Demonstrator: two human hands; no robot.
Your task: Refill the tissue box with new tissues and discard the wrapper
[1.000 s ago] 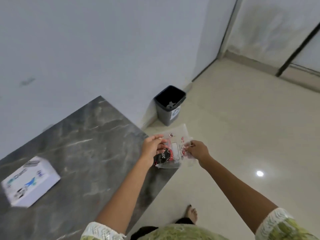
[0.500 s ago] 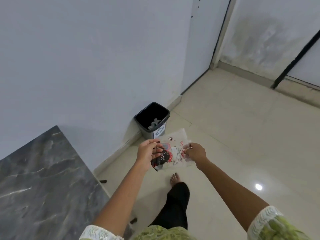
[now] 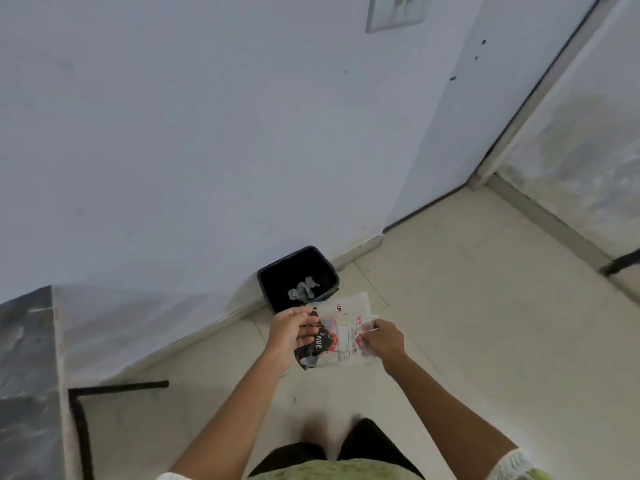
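both hands, left hand [image 3: 289, 332] and right hand [image 3: 382, 339], grip empty tissue wrapper [image 3: 337, 332] just short of black bin [image 3: 298, 278].

A pale blue-grey wall [image 3: 214, 140] fills most of the view and meets a cream tiled floor [image 3: 485, 327] along a light skirting. High on the wall sits a switch plate [image 3: 396, 10]. Right of the wall, a dark-edged door frame [image 3: 533, 95] runs down to the floor. Left of the wall's foot, the grey marbled desk [image 3: 26, 375] stands on a black metal leg [image 3: 81, 434]. Soft, even light.
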